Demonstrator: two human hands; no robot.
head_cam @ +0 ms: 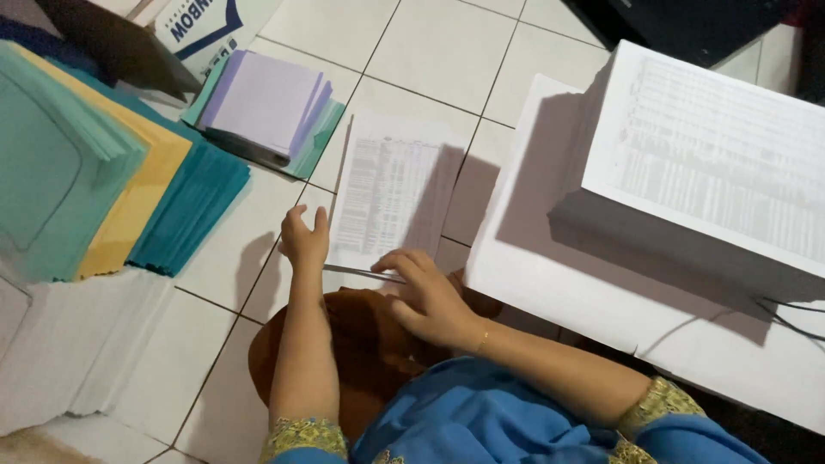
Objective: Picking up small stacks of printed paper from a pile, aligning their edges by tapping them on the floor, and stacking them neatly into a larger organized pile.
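A thin stack of white printed sheets with dense tables (391, 189) lies on the tiled floor in front of me. My left hand (304, 238) rests at the stack's near left corner, fingers together and touching its edge. My right hand (425, 296) lies palm down on the stack's near edge, fingers spread over the paper. Both forearms come from blue sleeves with patterned cuffs. A brown cloth (361, 352) sits under my arms.
A tall white paper stack (550, 249) stands at right, a second printed stack (713, 163) on top. Teal and yellow paper piles (103, 189) fan out at left, above white piles (77, 344). Lilac sheets on teal sheets (266, 103) lie at the back.
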